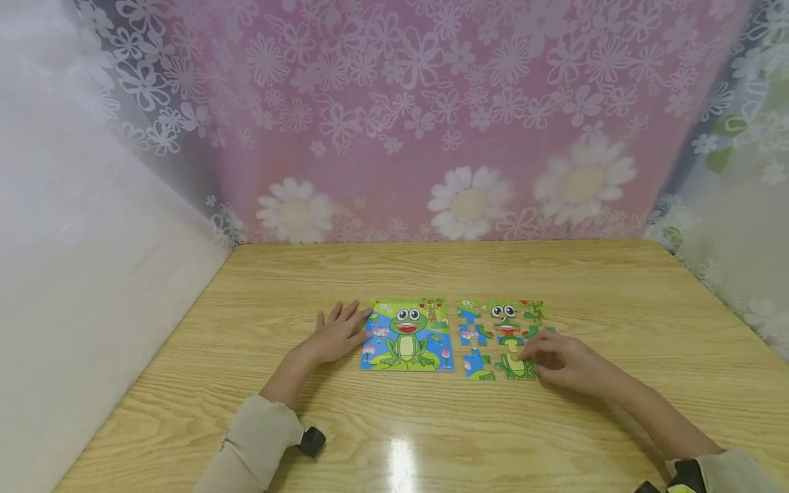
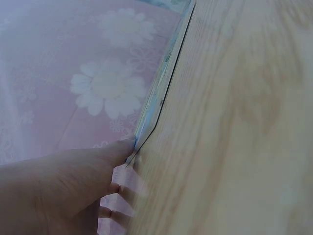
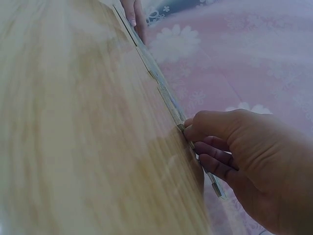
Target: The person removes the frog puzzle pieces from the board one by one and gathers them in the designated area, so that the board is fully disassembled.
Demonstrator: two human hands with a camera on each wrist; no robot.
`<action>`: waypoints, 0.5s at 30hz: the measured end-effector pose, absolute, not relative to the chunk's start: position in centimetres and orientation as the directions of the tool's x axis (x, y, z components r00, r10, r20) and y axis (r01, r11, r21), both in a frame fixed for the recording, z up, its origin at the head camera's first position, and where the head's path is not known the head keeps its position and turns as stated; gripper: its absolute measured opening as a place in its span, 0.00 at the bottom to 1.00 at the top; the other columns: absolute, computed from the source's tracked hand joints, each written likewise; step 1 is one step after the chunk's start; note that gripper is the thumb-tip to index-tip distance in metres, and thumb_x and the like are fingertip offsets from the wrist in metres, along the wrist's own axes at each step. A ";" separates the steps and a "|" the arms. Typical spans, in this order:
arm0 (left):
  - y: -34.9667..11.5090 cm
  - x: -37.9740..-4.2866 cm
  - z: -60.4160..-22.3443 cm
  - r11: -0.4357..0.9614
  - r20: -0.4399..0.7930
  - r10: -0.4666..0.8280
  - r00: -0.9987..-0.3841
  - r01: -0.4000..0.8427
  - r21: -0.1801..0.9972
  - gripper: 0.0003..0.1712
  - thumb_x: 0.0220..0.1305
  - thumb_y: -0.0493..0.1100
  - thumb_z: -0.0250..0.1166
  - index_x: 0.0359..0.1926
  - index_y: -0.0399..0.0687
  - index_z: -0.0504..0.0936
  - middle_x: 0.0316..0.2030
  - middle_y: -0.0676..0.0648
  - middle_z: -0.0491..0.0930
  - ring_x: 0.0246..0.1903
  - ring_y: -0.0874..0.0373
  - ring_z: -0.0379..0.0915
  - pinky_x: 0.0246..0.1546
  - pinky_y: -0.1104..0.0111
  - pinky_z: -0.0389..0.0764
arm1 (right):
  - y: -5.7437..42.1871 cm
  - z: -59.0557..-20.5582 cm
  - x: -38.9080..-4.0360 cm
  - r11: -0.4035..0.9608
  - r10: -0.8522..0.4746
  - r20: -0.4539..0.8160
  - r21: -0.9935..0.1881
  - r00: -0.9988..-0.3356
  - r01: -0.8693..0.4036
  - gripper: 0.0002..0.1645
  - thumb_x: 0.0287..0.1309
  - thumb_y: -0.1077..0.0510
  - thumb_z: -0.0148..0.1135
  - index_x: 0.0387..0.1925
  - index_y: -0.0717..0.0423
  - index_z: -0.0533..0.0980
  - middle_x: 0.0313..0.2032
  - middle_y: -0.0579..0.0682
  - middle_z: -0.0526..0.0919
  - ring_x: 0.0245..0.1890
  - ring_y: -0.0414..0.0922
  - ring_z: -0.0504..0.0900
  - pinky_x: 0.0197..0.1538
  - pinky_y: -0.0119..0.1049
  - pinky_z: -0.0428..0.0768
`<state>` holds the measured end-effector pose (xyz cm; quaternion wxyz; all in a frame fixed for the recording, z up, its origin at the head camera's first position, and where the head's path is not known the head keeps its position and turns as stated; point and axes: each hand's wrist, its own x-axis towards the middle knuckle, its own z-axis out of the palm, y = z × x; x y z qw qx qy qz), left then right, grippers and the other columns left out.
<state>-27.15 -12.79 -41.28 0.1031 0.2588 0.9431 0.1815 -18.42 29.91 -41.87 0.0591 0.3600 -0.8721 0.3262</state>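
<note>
A square picture board (image 1: 407, 335) of a smiling green frog lies flat on the table. My left hand (image 1: 335, 337) rests at its left side with fingers spread, thumb and fingertips along the edge. To the board's right lie several jigsaw pieces (image 1: 508, 329) of the same frog picture, laid out in rows with gaps between them. At the lower right of these pieces my right hand (image 1: 570, 363) pinches a puzzle piece between thumb and curled fingers, largely hiding it. In the right wrist view the fingertips (image 3: 190, 128) are right at the thin edge of the pieces.
The wood-grain table (image 1: 345, 431) extends around the puzzle on every side. A pink flowered curtain (image 1: 382, 137) hangs at the table's far edge, and pale sheets (image 1: 92, 239) stand to the left and right.
</note>
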 end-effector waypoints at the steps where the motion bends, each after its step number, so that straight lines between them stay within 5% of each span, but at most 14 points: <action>1: -12.8 -27.1 -41.3 0.799 -0.099 0.526 -0.845 0.451 0.397 0.34 0.70 0.58 0.46 0.71 0.53 0.51 0.70 0.40 0.40 0.67 0.39 0.26 0.57 0.38 0.27 | 29.9 -41.9 -18.5 0.525 -0.592 0.339 -0.526 -0.731 -0.669 0.18 0.48 0.72 0.65 0.41 0.54 0.78 0.41 0.47 0.75 0.33 0.39 0.72 0.34 0.31 0.77; 15: -12.7 -26.7 -40.9 0.792 -0.085 0.530 -0.844 0.457 0.405 0.33 0.70 0.56 0.47 0.71 0.51 0.52 0.70 0.39 0.41 0.66 0.38 0.26 0.56 0.37 0.28 | 28.2 -40.1 -18.6 0.577 -0.569 0.306 -0.512 -0.763 -0.636 0.16 0.49 0.72 0.63 0.41 0.56 0.79 0.38 0.45 0.75 0.32 0.37 0.72 0.32 0.32 0.75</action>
